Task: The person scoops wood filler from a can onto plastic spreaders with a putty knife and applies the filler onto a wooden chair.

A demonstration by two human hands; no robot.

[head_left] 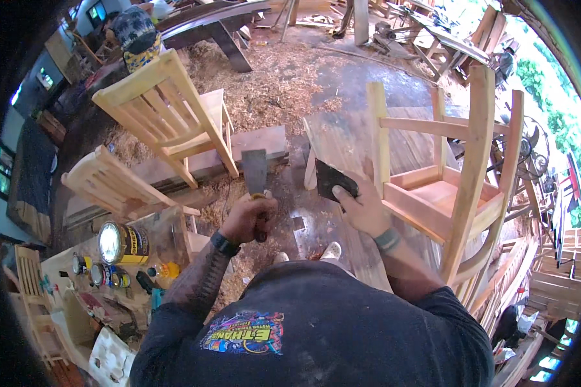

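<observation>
My left hand [244, 218] is closed round the handle of a putty knife [254, 170], its wide flat blade pointing up and away from me. In my right hand [366, 208] is a dark, flat, squarish piece [331, 180], pinched with the thumb on top; I cannot tell its material. The two hands are apart, in front of my body. Just right of my right hand, an unpainted wooden chair [419, 205] stands upside down with its legs up, on a wooden tabletop [342, 138].
Two more bare wooden chairs [150, 97] [113, 180] stand on the left. Cans, including a large yellow-and-black can [121, 243], and an orange bottle [164, 270] sit on a bench at lower left. Wood shavings [265, 84] cover the floor ahead. A person [135, 32] is at far left.
</observation>
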